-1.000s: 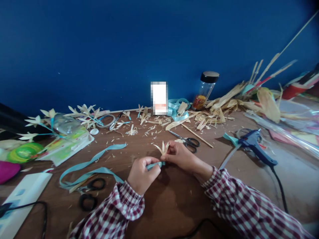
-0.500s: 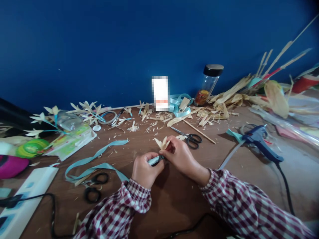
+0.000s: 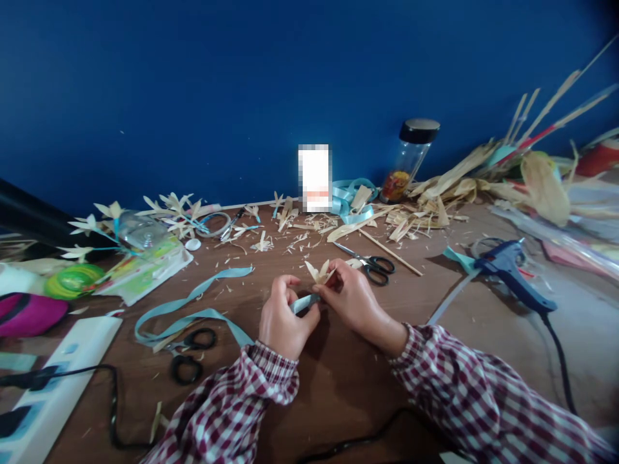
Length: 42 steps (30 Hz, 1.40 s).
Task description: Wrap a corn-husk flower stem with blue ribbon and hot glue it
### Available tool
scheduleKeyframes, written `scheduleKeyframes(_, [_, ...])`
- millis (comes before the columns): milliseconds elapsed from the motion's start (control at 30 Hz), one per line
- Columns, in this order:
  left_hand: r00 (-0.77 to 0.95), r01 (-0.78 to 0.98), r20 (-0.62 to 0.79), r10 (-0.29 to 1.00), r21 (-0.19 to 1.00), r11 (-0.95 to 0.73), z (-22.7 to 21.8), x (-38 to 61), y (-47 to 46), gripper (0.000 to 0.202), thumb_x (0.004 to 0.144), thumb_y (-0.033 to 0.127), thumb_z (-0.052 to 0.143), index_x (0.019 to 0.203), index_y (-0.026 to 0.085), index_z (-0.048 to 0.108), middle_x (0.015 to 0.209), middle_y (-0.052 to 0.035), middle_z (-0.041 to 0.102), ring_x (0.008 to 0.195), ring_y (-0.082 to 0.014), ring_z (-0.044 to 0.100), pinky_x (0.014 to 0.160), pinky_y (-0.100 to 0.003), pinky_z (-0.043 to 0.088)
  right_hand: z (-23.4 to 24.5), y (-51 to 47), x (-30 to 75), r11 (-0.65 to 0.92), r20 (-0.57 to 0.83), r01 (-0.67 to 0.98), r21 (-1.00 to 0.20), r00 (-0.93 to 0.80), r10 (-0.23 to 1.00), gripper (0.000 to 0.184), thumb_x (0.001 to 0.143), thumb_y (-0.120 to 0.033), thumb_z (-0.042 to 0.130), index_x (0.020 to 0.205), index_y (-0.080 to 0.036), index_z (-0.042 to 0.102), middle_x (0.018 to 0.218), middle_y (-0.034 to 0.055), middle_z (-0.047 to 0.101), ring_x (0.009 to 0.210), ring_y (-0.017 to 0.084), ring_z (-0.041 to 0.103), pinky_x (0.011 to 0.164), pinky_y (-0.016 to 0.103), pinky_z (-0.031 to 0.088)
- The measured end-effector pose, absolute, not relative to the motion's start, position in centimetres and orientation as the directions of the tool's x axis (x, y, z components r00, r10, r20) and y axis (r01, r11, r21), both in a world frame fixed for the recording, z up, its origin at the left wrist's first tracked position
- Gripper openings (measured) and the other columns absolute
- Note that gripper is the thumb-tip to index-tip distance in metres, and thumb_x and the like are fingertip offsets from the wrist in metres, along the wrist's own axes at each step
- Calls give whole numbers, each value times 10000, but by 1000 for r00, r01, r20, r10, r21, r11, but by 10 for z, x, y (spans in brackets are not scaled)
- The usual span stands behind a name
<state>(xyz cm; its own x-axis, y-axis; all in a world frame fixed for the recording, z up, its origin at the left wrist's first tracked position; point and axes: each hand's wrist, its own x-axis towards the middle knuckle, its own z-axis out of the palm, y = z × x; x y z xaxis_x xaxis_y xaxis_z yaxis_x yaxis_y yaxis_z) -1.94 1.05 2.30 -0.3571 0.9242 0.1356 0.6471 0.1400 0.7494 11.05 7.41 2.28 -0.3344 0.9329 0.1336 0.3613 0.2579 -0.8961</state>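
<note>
My left hand (image 3: 283, 317) is closed around a light blue ribbon (image 3: 194, 309), pinching its end by the thumb. That ribbon trails left across the brown table (image 3: 348, 386). My right hand (image 3: 352, 295) pinches the base of a small pale flower (image 3: 319, 271) made of dried husk petals. The ribbon end meets the flower's stem between my two hands, just above the table. Both sleeves are red and white check.
Black scissors (image 3: 187, 353) lie on the ribbon at left; another pair (image 3: 372, 263) lies behind my hands. A blue glue gun (image 3: 512, 273) sits at right. Husk scraps (image 3: 430, 209), a jar (image 3: 409, 158), finished flowers (image 3: 169, 209) and a power strip (image 3: 53, 380) surround them.
My left fingers have shifted on the ribbon, with the forefinger now lifted and curled. The flower has turned slightly in my right hand. The view has drifted a little.
</note>
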Motion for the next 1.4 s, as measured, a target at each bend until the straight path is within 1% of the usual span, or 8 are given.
scheduleKeyframes(100, [-327,633,116,938,764,126,24,-20,10,447,645,251,664,1057,196,502,582,92,497,517,-126,529,549,-248,411,22,75,112,259,131,391,-883,-324,937,150,708,-191,681,743,-185,535,603,-48,548,553,111,509,515,206,359])
scheduleKeyframes(233, [-289,485,17,957,865,131,27,-24,11,583,652,200,676,1197,192,467,838,-18,694,795,-184,662,773,-322,497,21,75,111,260,126,391,-883,-336,933,137,720,-183,665,749,-186,531,610,-46,555,561,112,519,521,205,364])
scheduleKeyframes(333, [-286,406,-47,957,899,165,30,-27,13,605,663,186,675,1231,175,469,840,-45,729,868,-208,679,852,-360,494,22,74,111,269,126,394,-879,-351,928,133,726,-175,656,757,-186,527,618,-42,566,566,113,526,527,205,367])
scheduleKeyframes(633, [-361,283,-83,929,939,194,29,-25,14,567,637,187,665,1184,154,524,716,-17,732,553,-147,651,580,-247,516,22,73,111,265,125,371,-890,-360,924,143,735,-199,658,775,-192,521,626,-47,558,577,115,526,534,211,375])
scheduleKeyframes(933, [-367,207,-145,919,950,232,29,-31,19,546,636,183,652,1171,136,549,714,-34,739,607,-160,665,583,-240,518,16,82,114,-31,-54,55,-998,-494,868,235,753,-336,660,865,-189,514,673,-40,570,589,115,535,530,220,421])
scheduleKeyframes(1100, [-350,113,-172,921,968,224,30,-29,18,564,621,177,641,1173,127,538,728,-42,740,643,-167,675,564,-224,516,26,83,117,-75,-76,26,-997,-580,811,225,767,-369,645,814,-162,568,667,-29,562,594,107,510,542,216,402])
scheduleKeyframes(1233, [-341,80,-182,922,972,221,29,-29,19,551,610,175,653,1148,122,547,722,-45,737,666,-181,686,558,-225,515,30,86,122,-53,-47,11,-999,-671,740,219,779,-355,635,868,-155,625,731,-8,612,656,119,540,622,228,424])
scheduleKeyframes(1400, [-281,77,-225,933,964,256,28,-31,19,583,628,190,663,1186,116,513,723,-48,738,686,-190,691,574,-239,520,31,93,129,-54,-61,34,-998,-766,640,175,783,-322,621,793,-149,649,663,-18,593,605,111,516,590,222,418])
